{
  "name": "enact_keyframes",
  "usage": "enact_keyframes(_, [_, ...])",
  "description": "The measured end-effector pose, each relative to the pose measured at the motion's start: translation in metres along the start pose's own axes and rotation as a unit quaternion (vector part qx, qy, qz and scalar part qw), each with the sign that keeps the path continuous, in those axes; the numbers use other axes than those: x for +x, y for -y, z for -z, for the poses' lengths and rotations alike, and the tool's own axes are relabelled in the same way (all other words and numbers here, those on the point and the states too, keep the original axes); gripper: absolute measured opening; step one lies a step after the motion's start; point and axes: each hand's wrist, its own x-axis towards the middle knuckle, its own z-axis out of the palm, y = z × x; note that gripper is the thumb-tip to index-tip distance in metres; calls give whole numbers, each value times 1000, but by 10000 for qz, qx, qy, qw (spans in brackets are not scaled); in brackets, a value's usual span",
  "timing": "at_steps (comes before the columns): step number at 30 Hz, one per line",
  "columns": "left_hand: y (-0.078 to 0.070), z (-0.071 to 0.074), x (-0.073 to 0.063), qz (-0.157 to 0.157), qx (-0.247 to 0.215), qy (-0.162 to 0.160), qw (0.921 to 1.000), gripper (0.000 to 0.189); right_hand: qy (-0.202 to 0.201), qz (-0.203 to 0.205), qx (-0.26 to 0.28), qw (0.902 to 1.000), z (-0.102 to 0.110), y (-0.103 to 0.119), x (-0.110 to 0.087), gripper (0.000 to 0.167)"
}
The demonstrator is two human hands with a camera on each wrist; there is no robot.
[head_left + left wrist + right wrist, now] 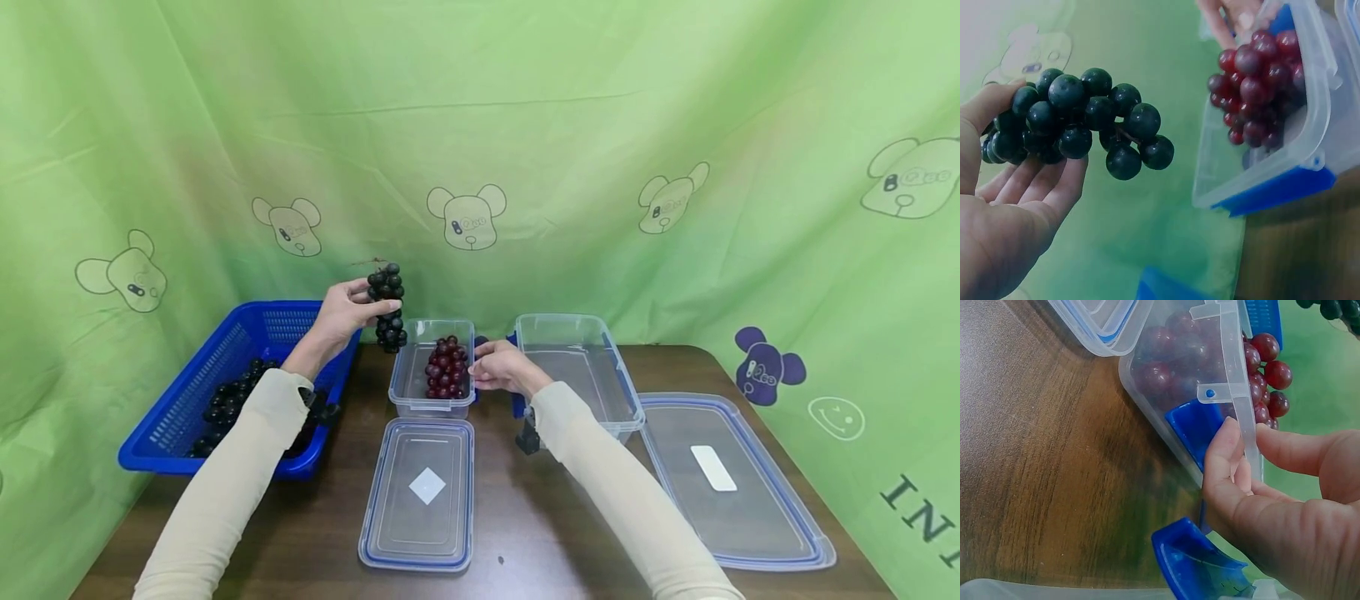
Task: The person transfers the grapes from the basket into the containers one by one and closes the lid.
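My left hand [343, 315] holds a bunch of dark grapes [1072, 115] between thumb and fingers, raised at the left of the small clear container. The bunch hangs upright in the head view. Inside the small container [408, 406] lies a bunch of red grapes [446, 368], toward its right side. My right hand [504, 367] pinches the right wall of that container, thumb on the inner side and fingers outside, beside a blue latch [1196, 428]. In the right wrist view the red grapes show partly through the frosted wall.
A blue basket [150, 460] with more dark grapes [232, 400] stands at the left. The larger clear container [621, 392] sits to the right. A small lid [416, 533] lies in front, a larger lid [757, 508] at the right. A green printed curtain [480, 108] hangs behind the table [525, 533].
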Motion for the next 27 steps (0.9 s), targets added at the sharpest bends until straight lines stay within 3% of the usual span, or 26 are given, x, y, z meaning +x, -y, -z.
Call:
enact_keyframes(5, [4, -13, 2, 65, -67, 12, 10000, 94, -36, -17, 22, 10000, 0, -1, 2, 64])
enact_keyframes(17, [24, -31, 5, 160, 247, -36, 9996, 95, 11, 1, -21, 10000, -4, -1, -3, 64])
enact_keyframes(27, [31, -46, 6, 787, 14, 55, 9969, 96, -28, 34, -10, 10000, -4, -1, -1, 63])
